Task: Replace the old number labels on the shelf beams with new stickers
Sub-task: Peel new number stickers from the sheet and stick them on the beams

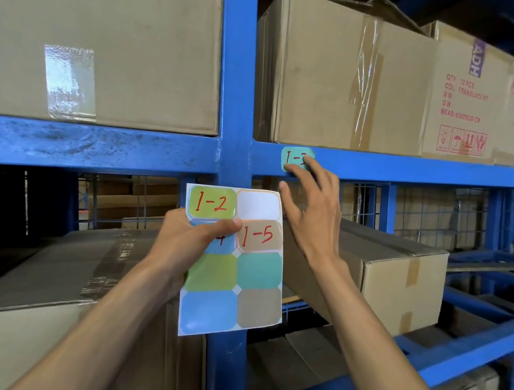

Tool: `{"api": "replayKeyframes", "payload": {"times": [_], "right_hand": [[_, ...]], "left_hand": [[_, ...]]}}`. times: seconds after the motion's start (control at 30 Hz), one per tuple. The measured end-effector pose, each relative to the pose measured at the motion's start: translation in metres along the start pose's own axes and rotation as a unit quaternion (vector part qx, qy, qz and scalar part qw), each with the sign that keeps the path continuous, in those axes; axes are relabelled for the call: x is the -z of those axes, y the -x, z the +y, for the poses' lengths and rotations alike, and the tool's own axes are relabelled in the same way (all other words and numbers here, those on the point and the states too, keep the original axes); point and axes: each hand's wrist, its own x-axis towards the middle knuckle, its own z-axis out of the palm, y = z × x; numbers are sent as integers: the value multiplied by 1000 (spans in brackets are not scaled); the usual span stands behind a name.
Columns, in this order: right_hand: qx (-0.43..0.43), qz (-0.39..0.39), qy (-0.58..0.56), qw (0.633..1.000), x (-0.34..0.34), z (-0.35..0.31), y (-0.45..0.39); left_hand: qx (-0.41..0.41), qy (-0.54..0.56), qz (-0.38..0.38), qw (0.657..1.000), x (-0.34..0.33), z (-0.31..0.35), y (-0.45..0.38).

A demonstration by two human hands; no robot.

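Note:
A teal sticker (pixel 291 159) with red writing sits on the blue shelf beam (pixel 417 169), right of the upright post. The fingertips of my right hand (pixel 311 209) press on its right part and hide the last digit. My left hand (pixel 188 241) grips a sticker sheet (pixel 237 278) below the beam, thumb across its middle. The sheet shows a green "1-2", a tan "1-5", one empty white slot at the top right, and several blank coloured stickers lower down.
Blue upright post (pixel 232 75) splits two shelf bays. Large cardboard boxes (pixel 348 75) stand on the upper level, another box (pixel 396 274) lies on the lower right shelf, and a taped box (pixel 36 296) at lower left. Wire mesh backs the lower bay.

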Motion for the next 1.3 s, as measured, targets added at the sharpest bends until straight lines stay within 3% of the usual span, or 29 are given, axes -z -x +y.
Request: {"api": "replayKeyframes", "payload": {"times": [0.13, 0.5, 0.9, 1.3], "right_hand": [[-6, -56, 11, 998, -1, 2, -2], [-32, -108, 73, 991, -3, 2, -3], [19, -212, 169, 962, 13, -3, -5], [10, -298, 165, 940, 21, 2, 16]], "left_hand": [[4, 0, -2, 1000, -2, -2, 1], [5, 1, -4, 1000, 2, 0, 4], [27, 11, 7, 1000, -2, -7, 16], [41, 29, 3, 999, 6, -3, 41]]}}
